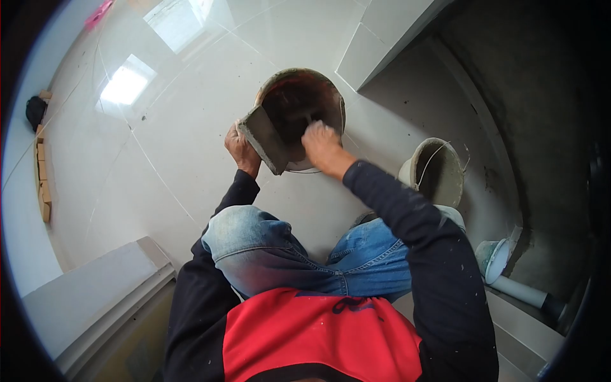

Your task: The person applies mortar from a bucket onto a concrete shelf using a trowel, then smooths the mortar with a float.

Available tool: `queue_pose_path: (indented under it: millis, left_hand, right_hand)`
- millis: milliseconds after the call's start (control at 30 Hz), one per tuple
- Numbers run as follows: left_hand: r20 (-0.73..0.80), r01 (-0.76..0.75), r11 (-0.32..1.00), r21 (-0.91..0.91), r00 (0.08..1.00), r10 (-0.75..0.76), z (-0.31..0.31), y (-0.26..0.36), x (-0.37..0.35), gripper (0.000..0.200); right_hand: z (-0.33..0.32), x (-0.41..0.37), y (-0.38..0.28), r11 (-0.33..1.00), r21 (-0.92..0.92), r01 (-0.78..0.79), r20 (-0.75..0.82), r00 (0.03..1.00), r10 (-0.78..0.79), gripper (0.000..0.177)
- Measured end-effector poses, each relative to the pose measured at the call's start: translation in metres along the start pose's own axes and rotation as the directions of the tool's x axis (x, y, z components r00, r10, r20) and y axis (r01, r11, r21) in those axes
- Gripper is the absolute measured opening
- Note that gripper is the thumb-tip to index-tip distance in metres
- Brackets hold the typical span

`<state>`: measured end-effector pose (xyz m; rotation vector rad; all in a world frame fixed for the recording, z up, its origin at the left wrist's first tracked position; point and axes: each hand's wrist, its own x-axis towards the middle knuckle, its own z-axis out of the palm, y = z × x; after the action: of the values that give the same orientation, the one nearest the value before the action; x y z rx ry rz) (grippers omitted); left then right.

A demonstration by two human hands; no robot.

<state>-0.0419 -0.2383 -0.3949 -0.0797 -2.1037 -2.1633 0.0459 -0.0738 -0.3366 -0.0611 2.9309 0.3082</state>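
A mortar-stained bucket (339,95) stands on the tiled floor in front of my knees, its inside dark and wet-looking. My left hand (242,150) is closed on a flat, mortar-caked hawk (266,141), which it holds tilted at the bucket's left rim. Over the bucket's opening, my right hand (323,146) is closed and slightly blurred by motion. A short grey shank of a trowel (309,118) shows just beyond its fingers; the blade is hard to make out against the dark inside.
A second, smaller bucket (439,172) with a wire handle stands to the right. Beyond it lie a white pipe (519,291) and a small tub (491,260). A white-tiled block (363,57) juts in at upper right. Wooden blocks (43,172) line the left wall.
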Motion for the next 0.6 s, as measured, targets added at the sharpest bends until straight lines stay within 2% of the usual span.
queue_pose_path:
  millis: [33,67,100,167,300,367,400,433,500,533,567,600]
  left_hand:
    - [-0.005,-0.03,0.999,-0.037,1.0,0.03,0.002,-0.001,0.0,0.04]
    - [-0.011,-0.051,0.996,-0.074,0.999,0.05,0.004,-0.001,-0.003,0.041]
    - [-0.007,-0.045,0.996,-0.078,0.999,0.044,0.004,-0.001,-0.005,0.041]
    - [0.023,-0.038,0.998,-0.042,0.999,0.039,0.001,0.0,-0.003,0.04]
    - [0.013,-0.111,0.994,0.014,0.994,0.111,0.004,0.006,-0.001,0.041]
    - [0.026,-0.003,0.999,-0.054,1.0,0.004,0.002,0.005,-0.003,0.041]
    - [0.02,0.008,0.999,-0.05,1.0,-0.007,-0.001,0.004,-0.002,0.041]
    - [0.054,0.027,0.999,-0.035,0.998,-0.025,-0.004,0.001,-0.002,0.041]
    - [0.087,0.043,0.999,-0.016,0.995,-0.041,-0.008,-0.007,0.001,0.041]
    - [0.112,0.005,1.0,-0.011,0.994,-0.004,-0.007,-0.009,0.004,0.04]
    - [0.139,-0.028,1.0,-0.006,0.99,0.029,-0.008,-0.012,0.004,0.039]
    - [0.141,-0.03,1.0,-0.004,0.99,0.03,-0.008,-0.01,0.002,0.039]
  right_hand:
    - [0.015,-0.006,-0.004,1.0,0.013,0.023,0.03,0.999,-0.024,0.019]
    - [0.01,-0.011,-0.008,0.983,0.175,-0.052,0.082,0.996,0.038,0.021]
    - [0.005,-0.014,-0.008,0.983,0.173,-0.057,0.089,0.995,0.043,0.021]
    - [-0.01,-0.018,-0.007,0.892,0.425,-0.154,0.285,0.958,0.03,0.022]
    - [-0.032,-0.017,0.001,0.9,0.408,-0.154,0.344,0.939,0.004,0.02]
    - [-0.043,-0.006,0.008,0.929,0.316,-0.193,0.288,0.952,0.1,0.018]
    - [-0.038,-0.002,0.011,0.944,0.294,-0.151,0.115,0.986,0.122,0.017]
    - [-0.037,0.006,0.012,0.945,0.295,-0.143,0.128,0.986,0.109,0.017]
    - [-0.042,0.023,0.01,0.937,0.274,-0.218,0.159,0.971,0.18,0.017]
    - [-0.044,0.023,0.002,0.941,0.274,-0.2,0.231,0.963,0.137,0.017]
    - [-0.034,0.014,-0.009,0.941,0.276,-0.198,0.232,0.963,0.135,0.017]
    - [-0.013,0.003,-0.022,0.974,0.204,-0.094,0.15,0.987,0.064,0.018]
